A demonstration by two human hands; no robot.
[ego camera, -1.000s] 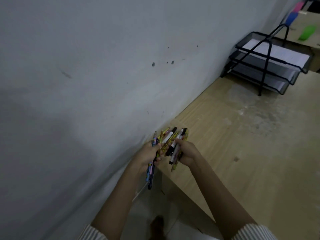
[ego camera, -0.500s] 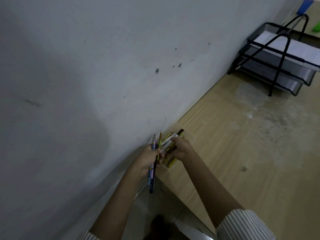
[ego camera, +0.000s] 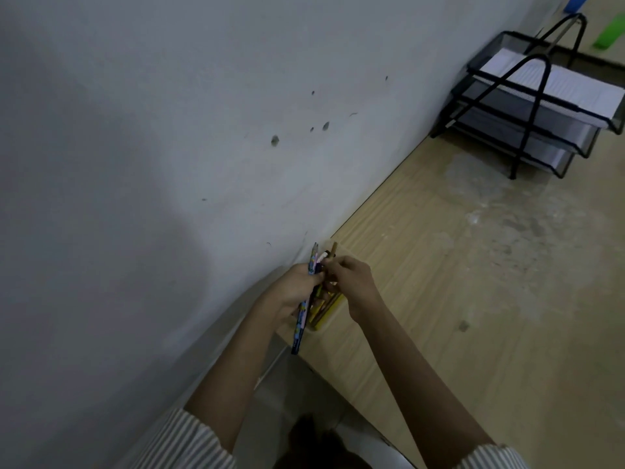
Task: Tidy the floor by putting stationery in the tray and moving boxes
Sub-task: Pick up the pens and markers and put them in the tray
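Fingers of the left hand are wrapped tight around a bunch of pens, one long blue patterned pen poking out below the fist. The right hand has its fingers curled in, pinching at the top of that same bunch. Right under both hands there's a small clear tray with some yellow pencils in it, sitting on the corner of the wooden surface up against the grey wall. Way off at the far end is a black mesh paper rack with white sheets on top.
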